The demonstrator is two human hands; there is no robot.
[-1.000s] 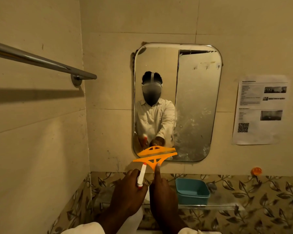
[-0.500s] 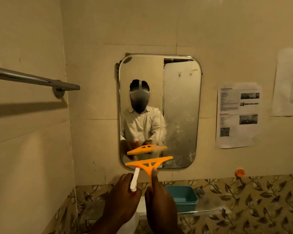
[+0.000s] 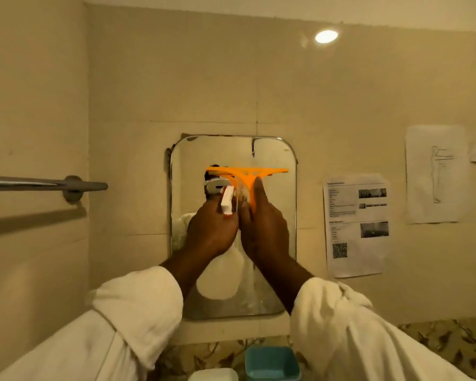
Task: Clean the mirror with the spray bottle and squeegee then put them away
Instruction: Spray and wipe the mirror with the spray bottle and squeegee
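A rounded rectangular mirror (image 3: 275, 215) hangs on the beige tiled wall straight ahead. My right hand (image 3: 264, 229) grips the handle of an orange squeegee (image 3: 248, 171), whose blade lies level across the upper part of the glass. My left hand (image 3: 210, 232) is closed around a spray bottle (image 3: 227, 200), of which only the white nozzle head shows, pointing up beside the squeegee handle. Both hands are raised side by side in front of the mirror, and they hide its middle.
A metal towel bar (image 3: 47, 184) juts from the left wall. Printed sheets (image 3: 355, 224) are taped to the wall right of the mirror. Below, a teal tub (image 3: 271, 362) and a white container (image 3: 213, 375) stand on the leaf-patterned ledge (image 3: 451, 339).
Both hands have risen from below the mirror's bottom edge to its upper part, carrying the squeegee and spray bottle. My view has tilted upward.
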